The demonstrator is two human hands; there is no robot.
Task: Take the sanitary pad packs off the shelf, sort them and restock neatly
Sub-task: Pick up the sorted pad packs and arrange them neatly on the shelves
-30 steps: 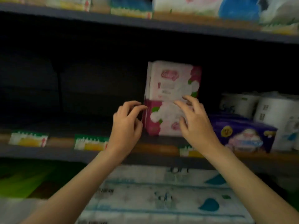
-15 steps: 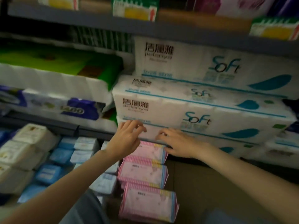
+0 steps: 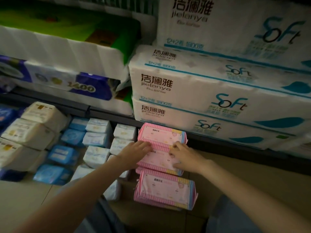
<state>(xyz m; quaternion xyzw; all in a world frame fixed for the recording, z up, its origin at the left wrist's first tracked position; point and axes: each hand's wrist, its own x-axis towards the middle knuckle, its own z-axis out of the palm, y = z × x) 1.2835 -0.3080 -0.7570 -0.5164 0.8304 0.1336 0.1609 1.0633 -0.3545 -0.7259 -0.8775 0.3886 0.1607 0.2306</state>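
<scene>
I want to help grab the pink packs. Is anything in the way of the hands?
Nothing visible. The left hand and right hand already rest on the middle pink pack, one at each end, with nothing between them and it.
</scene>
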